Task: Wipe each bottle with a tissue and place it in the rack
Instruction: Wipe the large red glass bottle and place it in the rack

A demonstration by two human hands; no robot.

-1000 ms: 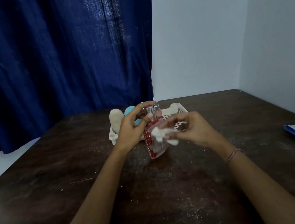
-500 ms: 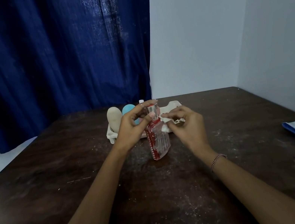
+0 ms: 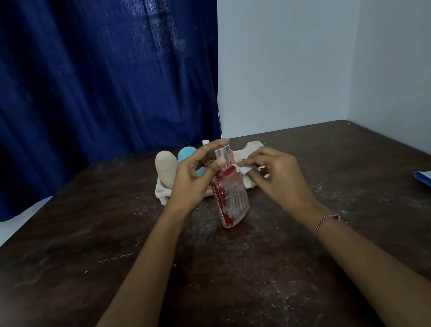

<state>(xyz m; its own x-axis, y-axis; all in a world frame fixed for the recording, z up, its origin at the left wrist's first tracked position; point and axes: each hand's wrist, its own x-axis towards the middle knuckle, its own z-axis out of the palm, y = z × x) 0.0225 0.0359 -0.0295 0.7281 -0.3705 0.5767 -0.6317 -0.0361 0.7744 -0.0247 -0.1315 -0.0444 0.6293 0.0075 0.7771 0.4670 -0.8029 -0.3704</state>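
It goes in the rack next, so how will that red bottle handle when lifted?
The red bottle looks like clear ribbed glass: probably stiff, heavyish, breakable if dropped. Tall on a narrow base, held at the cap by the left hand, it may tip if pushed high. Flat sides should stop rolling.

The flat clear glass bottle [image 3: 234, 203] is marked with red patches and pale dots, and topped in silver. The paper tissue [image 3: 245, 169] is white. The plastic lattice rack [image 3: 159, 193] is cream, with a beige oval bottle [image 3: 167, 169] and a light blue rounded bottle [image 3: 186, 153] in it. The dark brown wooden table [image 3: 84, 273] is flecked with white. The cloth curtain [image 3: 77, 72] is deep blue.
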